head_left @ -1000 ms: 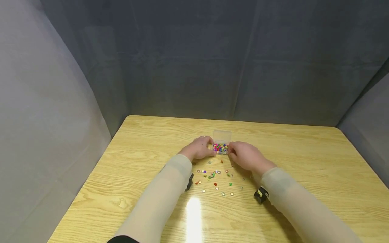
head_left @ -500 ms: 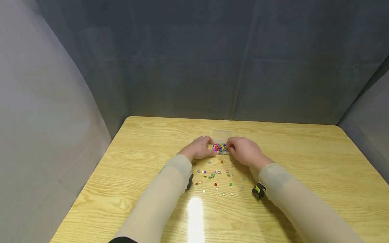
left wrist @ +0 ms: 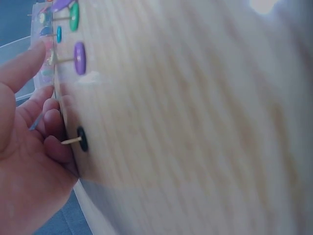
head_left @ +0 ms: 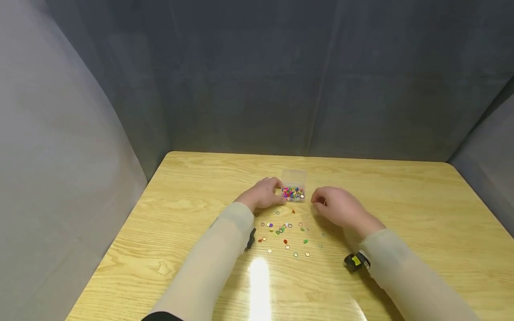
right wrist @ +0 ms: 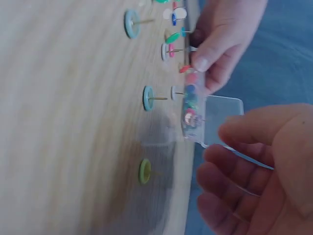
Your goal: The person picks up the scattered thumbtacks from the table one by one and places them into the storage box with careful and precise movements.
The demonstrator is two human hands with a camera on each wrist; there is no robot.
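A small clear plastic box [head_left: 293, 193] filled with colourful pushpins stands mid-table, its lid [head_left: 294, 175] folded open behind it. My left hand [head_left: 263, 195] grips the box's left side with thumb and curled fingers; the right wrist view shows that left hand [right wrist: 225, 34] on the box [right wrist: 193, 110]. My right hand [head_left: 335, 206] hovers a little to the right of the box, apart from it, fingers loosely curled and holding nothing. Several loose pushpins [head_left: 285, 232] lie scattered on the wood in front of the box, between my forearms.
The light wooden table [head_left: 401, 200] is ringed by grey fabric walls. A purple pin [left wrist: 79, 58] and a dark one [left wrist: 82, 139] lie close to my left hand [left wrist: 29, 161]. Teal [right wrist: 147, 98] and yellow-green [right wrist: 145, 171] pins lie near my right hand [right wrist: 254, 171].
My right hand has let go of the box's right side and drawn back to the right and toward me. The left hand stays on the box.
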